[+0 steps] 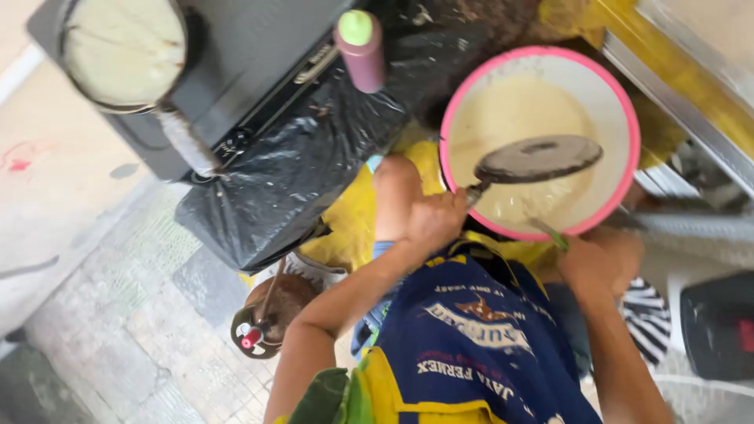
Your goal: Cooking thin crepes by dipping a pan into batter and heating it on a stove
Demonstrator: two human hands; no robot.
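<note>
Head view, looking straight down over a blue and yellow apron (471, 345).

Left hand (432, 220): clenched around the handle of a small round pan (538, 157). The dark pan sits out beyond the knuckles, held over a bowl and tilted slightly.

Bowl (620, 102): white inside, pink rim, part filled with pale batter (510, 110). It lies just ahead of both hands, with the pan above its middle.

Right hand (601, 259): at the near rim of the bowl, closed around a thin green-tipped tool (550, 232) whose end reaches to the bowl's edge. What kind of tool it is cannot be told.

Bottle (361, 47): pinkish with a green cap, standing beyond the left hand on a dark stove (251, 55).

Second pan (126, 51): on the stove at the far left, round, filled with pale batter, well apart from both hands.

Black plastic sheet (298, 173): draped below the stove, beside the left forearm.

Yellow cloth (353, 212): under the bowl and the left hand.

Floor (118, 314): grey paving at the lower left.
</note>
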